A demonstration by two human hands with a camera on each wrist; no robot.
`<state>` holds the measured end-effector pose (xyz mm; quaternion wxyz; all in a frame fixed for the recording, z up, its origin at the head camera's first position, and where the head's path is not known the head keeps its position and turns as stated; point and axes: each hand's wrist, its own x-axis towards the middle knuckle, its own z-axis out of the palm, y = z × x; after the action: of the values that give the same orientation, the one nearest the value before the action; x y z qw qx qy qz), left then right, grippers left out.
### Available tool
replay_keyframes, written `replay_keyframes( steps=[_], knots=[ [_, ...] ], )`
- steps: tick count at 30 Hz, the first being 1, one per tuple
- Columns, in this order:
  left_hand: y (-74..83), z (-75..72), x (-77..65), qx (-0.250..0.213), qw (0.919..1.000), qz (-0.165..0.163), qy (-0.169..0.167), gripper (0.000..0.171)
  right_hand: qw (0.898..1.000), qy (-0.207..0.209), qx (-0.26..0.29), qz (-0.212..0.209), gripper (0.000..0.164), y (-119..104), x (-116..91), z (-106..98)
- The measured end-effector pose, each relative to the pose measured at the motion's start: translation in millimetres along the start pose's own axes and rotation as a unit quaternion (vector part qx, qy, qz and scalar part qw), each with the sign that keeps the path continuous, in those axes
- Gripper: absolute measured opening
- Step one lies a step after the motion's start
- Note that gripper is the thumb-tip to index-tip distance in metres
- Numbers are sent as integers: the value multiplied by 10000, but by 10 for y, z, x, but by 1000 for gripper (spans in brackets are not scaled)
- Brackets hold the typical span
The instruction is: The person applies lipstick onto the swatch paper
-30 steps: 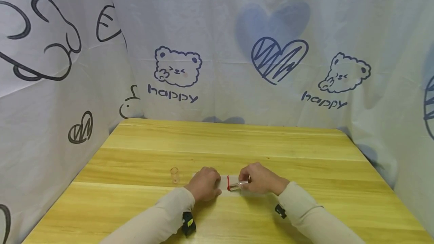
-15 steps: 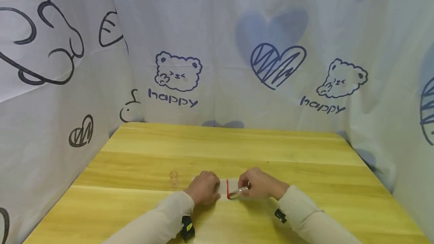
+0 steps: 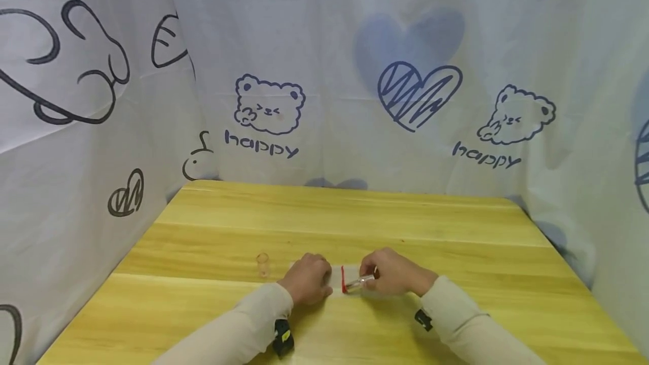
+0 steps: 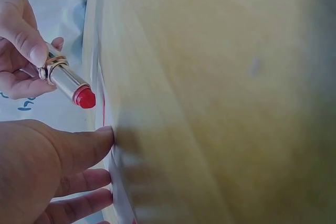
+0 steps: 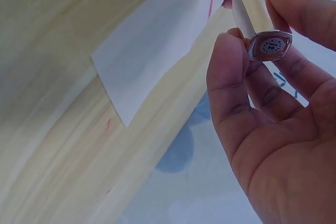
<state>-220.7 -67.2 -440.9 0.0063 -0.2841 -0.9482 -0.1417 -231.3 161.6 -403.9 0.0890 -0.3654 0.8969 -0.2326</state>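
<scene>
- Fingers (image 5: 228,72) of right hand (image 3: 395,272): pinching a red-tipped, gold-and-silver cylindrical lipstick (image 4: 68,80) at a red line's (image 3: 343,277) near end.
- Left hand (image 3: 306,279): fingers slightly spread, touching white rectangular paper (image 5: 152,35) on the yellow wooden worktop (image 3: 324,218).

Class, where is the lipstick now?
In the head view, the lipstick is in the right hand, its tip by the red line on the paper.

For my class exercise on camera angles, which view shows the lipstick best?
The left wrist view: the lipstick appears large, its red tip and gold-coloured ring plainly visible. The right wrist view shows its labelled base but not the red tip; the head view shows it small, partly hidden by the right hand's fingers.
</scene>
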Motion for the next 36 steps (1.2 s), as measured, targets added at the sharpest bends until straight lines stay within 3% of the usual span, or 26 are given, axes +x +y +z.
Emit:
replay_keyframes(
  steps=[21,29,36],
  knots=[
    [32,-65,49,-65,9999,74,-42,23,9992,298,-50,253,4,104,-91,-137],
    [72,-65,92,78,9998,170,-75,35,9982,428,-202,367,5,177,-148,-150],
    [129,-70,136,32,9998,191,-91,33,9978,505,-183,393,4,244,-182,-178]
  ],
)
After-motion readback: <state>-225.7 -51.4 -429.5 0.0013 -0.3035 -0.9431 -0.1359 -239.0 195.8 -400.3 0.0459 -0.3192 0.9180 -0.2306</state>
